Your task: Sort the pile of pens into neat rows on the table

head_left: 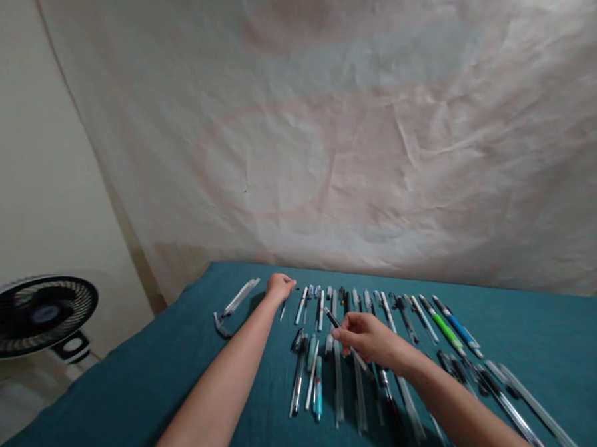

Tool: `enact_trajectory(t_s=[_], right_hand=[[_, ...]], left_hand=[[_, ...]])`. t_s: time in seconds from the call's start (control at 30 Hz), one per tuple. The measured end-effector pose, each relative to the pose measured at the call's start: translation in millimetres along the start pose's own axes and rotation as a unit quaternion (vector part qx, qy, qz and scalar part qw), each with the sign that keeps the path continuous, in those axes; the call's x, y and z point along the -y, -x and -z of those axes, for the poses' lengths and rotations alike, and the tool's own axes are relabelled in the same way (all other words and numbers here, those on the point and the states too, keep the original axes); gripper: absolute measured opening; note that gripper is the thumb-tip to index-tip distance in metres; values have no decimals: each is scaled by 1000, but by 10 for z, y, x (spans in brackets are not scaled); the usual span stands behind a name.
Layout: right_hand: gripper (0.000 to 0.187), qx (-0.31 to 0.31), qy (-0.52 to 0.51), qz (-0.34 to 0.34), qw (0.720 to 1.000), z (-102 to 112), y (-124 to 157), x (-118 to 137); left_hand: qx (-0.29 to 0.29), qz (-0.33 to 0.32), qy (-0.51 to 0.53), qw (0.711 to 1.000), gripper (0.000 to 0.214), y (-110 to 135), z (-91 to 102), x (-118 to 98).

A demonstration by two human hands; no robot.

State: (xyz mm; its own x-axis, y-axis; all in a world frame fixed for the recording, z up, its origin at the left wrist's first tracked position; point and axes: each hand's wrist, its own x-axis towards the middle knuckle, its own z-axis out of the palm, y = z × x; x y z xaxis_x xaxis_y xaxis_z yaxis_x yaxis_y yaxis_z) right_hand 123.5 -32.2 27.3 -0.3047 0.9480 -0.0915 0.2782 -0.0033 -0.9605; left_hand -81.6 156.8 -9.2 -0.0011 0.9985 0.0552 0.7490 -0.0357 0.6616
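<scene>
My right hand (365,335) is closed around a dark pen (331,318), which pokes out past the fingertips toward the upper left. Over at the far left end of the back row, my left hand (278,287) has its fingers pinched together close to the cloth; whatever they may hold is too small to make out. A thin pen piece (282,310) lies just below that hand. Beside it on the right is a white and light blue pen (301,305). Below my right hand, several clear and dark pens lie partly hidden by the hand and forearm.
Pens lie in two rows on the green cloth (171,363), among them a green pen (447,331), a blue pen (460,331) and a turquoise pen (318,391). A clear plastic wrapper (240,296) lies at the left. A black fan (38,313) stands beyond the left edge.
</scene>
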Motion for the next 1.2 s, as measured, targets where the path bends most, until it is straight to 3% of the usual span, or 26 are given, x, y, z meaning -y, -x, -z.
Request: enact_trajectory(t_s=[0.2, 0.37, 0.57, 0.67, 0.73, 0.8, 0.97, 1.1, 1.2], right_hand=[[34, -9, -1, -1, 1000, 5, -10, -1], [33, -7, -1, 2, 1000, 3, -3, 12], [35, -46, -28, 24, 998, 6, -38, 2], [39, -79, -43, 42, 995, 14, -56, -12], [40, -87, -48, 48, 994, 15, -55, -9], [40, -92, -45, 52, 993, 12, -45, 6], [39, -94, -29, 54, 994, 8, -27, 38], [38, -67, -34, 36, 997, 8, -32, 22], [37, -60, -39, 32, 997, 7, -28, 16]], left_hand=[[44, 26, -70, 996, 26, 12, -39, -27], [69, 25, -58, 996, 31, 135, 69, -114], [105, -38, 20, 994, 32, 508, 277, -442], [197, -82, 78, 974, 39, 821, 324, -655], [340, -114, 183, 915, 42, 1017, 310, -767], [369, -133, 239, 888, 41, 1154, 259, -839], [333, -137, 288, 887, 40, 1128, 144, -830], [189, -96, 200, 957, 41, 845, 248, -643], [126, -68, 141, 980, 40, 632, 359, -432]])
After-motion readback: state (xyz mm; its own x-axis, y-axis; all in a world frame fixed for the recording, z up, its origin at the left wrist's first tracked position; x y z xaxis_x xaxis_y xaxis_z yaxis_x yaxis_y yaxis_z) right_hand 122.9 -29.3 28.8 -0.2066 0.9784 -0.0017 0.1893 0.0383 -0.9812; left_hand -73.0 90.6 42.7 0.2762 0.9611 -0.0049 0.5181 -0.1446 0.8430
